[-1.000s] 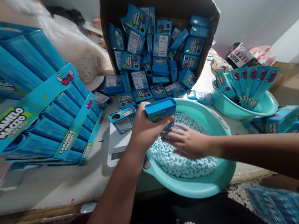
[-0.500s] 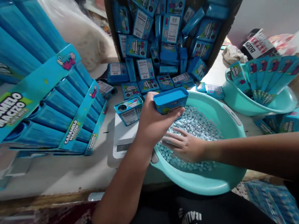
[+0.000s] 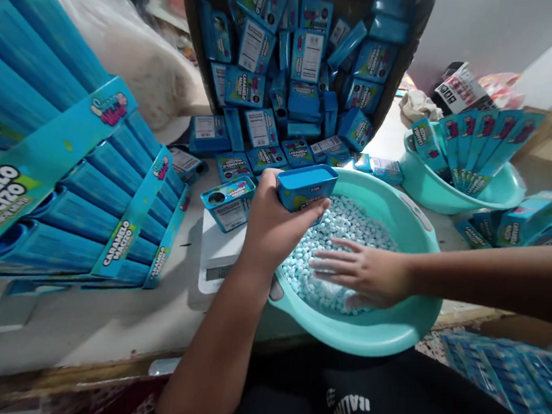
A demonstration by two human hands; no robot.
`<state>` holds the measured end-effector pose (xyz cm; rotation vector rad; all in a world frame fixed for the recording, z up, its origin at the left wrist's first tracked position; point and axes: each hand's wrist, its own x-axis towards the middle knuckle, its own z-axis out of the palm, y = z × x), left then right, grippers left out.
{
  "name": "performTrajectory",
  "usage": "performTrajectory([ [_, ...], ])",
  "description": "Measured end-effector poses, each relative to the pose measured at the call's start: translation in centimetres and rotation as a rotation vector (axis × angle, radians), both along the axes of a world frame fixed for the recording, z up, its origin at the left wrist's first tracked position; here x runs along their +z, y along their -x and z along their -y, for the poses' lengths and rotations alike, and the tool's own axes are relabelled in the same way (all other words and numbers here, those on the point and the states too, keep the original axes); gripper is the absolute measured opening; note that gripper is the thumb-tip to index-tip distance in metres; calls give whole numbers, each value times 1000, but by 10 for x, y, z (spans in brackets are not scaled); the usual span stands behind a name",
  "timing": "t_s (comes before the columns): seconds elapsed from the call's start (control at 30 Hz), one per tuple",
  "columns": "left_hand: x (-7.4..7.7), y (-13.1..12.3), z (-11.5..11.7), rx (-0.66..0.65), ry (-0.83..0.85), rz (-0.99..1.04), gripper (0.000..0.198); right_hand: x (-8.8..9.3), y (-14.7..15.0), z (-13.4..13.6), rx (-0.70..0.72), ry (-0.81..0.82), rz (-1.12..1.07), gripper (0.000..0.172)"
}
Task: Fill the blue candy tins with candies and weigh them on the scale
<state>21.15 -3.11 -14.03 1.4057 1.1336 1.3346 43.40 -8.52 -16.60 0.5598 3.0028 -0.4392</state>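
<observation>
My left hand point(image 3: 282, 214) grips a blue candy tin point(image 3: 307, 185) at the left rim of a turquoise basin point(image 3: 391, 333). Over the basin, my right hand point(image 3: 368, 274) has its fingers stretched out above pale blue candies point(image 3: 328, 293); whether it touches them I cannot tell, and nothing shows in it. Left of my left hand, another blue tin point(image 3: 230, 205) stands on a white scale point(image 3: 212, 246), whose display is partly hidden by my forearm.
A dark box point(image 3: 405, 75) full of blue tins lies open behind. On the left rises a large display rack point(image 3: 59, 182) of blue tins. A smaller turquoise bowl point(image 3: 461, 200) with tins and printed cards stands at the back right, by several blue boxes point(image 3: 528, 219).
My right hand has lifted from the candies with its fingers spread. My left hand keeps hold of the tin. The whole view has shifted slightly.
</observation>
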Motion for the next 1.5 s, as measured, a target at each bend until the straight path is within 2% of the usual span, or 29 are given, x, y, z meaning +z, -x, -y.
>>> performTrajectory([
  [0.07,0,0,0,-1,21,40,54,-13,3,14,45,90,4,64],
  [0.17,-2,0,1,17,31,32,53,-32,11,16,75,101,-39,63],
  [0.3,-3,1,2,3,2,-3,51,-48,16,2,91,-17,-75,63],
  [0.43,1,3,2,39,3,-80,52,-56,18,-19,52,-172,-102,59],
  [0.53,4,3,1,43,17,-86,53,-49,15,-41,-1,-207,-114,51],
  [0.6,5,3,0,42,23,-64,54,-35,7,-57,-23,-194,-150,44],
  [0.63,5,2,0,44,25,-54,54,-27,2,-63,-78,-201,-194,40],
  [0.67,5,2,0,45,26,-44,54,-19,-4,-68,-173,-211,-255,36],
  [0.73,4,2,1,32,30,-11,55,-7,-14,-72,-472,-211,-414,33],
  [0.8,4,2,2,-2,40,32,55,-5,-20,-69,-760,-120,-522,35],
  [0.9,3,1,3,-19,44,30,55,-18,-14,-56,-954,68,-518,38],
  [1.03,3,0,3,-4,31,-41,52,-40,17,-41,-1065,212,-587,44],
  [1.13,3,-2,2,-26,32,-72,48,-45,45,-32,-1098,316,-654,48],
  [1.3,2,-4,0,-54,12,-103,46,-41,78,-12,-1214,560,-757,43],
  [1.5,-3,-6,-1,-100,19,-140,47,-28,96,4,-1305,837,-884,38],
])
